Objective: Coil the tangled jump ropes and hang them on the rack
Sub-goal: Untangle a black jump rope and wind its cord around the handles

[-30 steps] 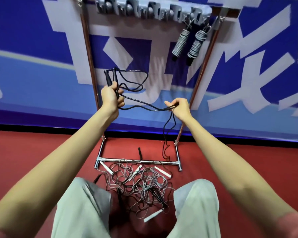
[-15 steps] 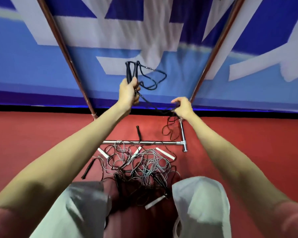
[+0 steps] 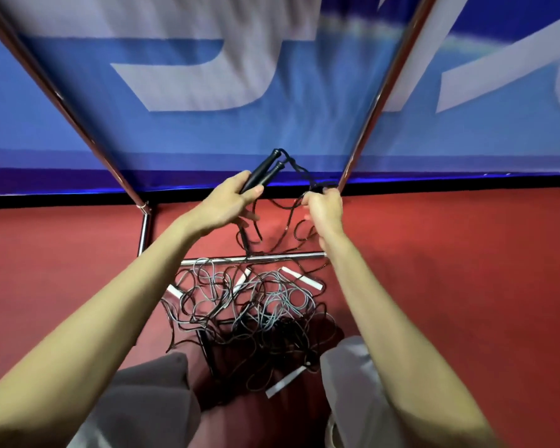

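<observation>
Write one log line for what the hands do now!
left hand: holds black handles | right hand: grips black rope | tangled pile: on floor

Rack [image 3: 374,101] top cut off by frame edge; banner [image 3: 207,76] lettering motion-blurred; rope ends lost in tangle [image 3: 246,305].

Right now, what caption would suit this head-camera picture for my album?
Left hand grips two black jump-rope handles while right hand gathers the black cord above tangled ropes.

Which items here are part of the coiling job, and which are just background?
In play:
black jump rope, handles in the left hand
its cord, gripped by the right hand
tangled rope pile on the floor
rack

Background:
blue banner
red floor
</observation>
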`<move>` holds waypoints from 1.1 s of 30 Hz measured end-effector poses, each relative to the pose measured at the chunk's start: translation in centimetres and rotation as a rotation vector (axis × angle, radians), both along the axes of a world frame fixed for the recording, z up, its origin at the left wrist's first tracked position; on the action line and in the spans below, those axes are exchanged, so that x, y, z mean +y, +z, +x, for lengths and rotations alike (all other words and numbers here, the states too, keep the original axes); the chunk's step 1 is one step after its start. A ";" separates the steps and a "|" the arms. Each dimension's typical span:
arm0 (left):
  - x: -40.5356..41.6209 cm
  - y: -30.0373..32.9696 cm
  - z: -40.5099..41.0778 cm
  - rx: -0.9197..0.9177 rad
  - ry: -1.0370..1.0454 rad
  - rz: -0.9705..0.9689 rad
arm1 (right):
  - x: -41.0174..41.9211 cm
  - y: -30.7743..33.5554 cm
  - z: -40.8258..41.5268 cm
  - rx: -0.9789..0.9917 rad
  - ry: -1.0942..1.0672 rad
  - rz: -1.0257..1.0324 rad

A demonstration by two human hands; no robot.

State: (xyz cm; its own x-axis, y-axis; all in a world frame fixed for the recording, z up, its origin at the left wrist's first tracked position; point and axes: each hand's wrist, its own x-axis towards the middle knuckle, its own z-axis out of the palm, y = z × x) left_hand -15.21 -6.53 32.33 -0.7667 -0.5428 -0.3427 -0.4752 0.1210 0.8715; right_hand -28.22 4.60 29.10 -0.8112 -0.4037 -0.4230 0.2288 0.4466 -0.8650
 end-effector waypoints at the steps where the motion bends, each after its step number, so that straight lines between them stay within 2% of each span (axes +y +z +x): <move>1: -0.1 -0.1 0.5 -0.007 -0.009 -0.041 | 0.3 0.1 0.0 0.019 0.102 0.118; 3: 0.0 -0.3 1.9 -0.013 -0.030 -0.072 | 1.3 0.5 0.3 0.121 0.285 0.343; 4: 0.3 -0.6 2.8 -0.015 -0.037 -0.055 | 1.5 0.2 0.3 0.232 0.295 0.405; 5: 0.6 -0.9 3.6 -0.014 -0.049 -0.025 | 1.8 0.1 0.7 0.367 0.268 0.380; 7: 1.5 -1.6 5.0 -0.003 -0.077 0.056 | 2.1 0.1 1.8 0.573 0.248 0.140; 8: 1.9 -1.8 5.5 0.005 -0.091 0.099 | 1.8 -0.2 2.2 0.627 0.312 0.037; 10: 2.3 -1.6 6.3 0.039 -0.107 0.187 | 0.9 -1.1 2.6 0.555 0.454 -0.110; 13: 2.2 -1.0 7.0 0.134 -0.084 0.330 | 0.2 -0.6 3.2 0.219 0.473 -0.280; 16: 2.0 -0.9 8.2 0.159 -0.052 0.426 | 0.0 -0.5 3.7 0.075 0.526 -0.350; 22: 1.3 -0.8 8.0 0.069 -0.087 0.558 | -0.8 -0.1 3.6 -0.035 0.400 -0.428; 27: 1.3 -1.3 8.4 0.007 -0.129 0.650 | -1.1 -0.1 4.4 0.001 0.430 -0.392; 30: 1.5 -1.3 8.3 0.132 -0.074 0.704 | -1.3 0.3 4.9 -0.014 0.421 -0.393; 33: 0.9 -0.4 8.1 0.360 0.010 0.775 | -1.1 -0.3 5.0 0.050 0.546 -0.339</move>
State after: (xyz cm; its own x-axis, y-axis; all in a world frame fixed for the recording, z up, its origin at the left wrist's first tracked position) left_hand -7.16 -5.60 31.92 -0.8966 -0.2630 -0.3563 -0.1514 -0.5741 0.8047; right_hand -23.23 3.49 28.81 -0.4670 -0.8684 -0.1666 0.0014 0.1877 -0.9822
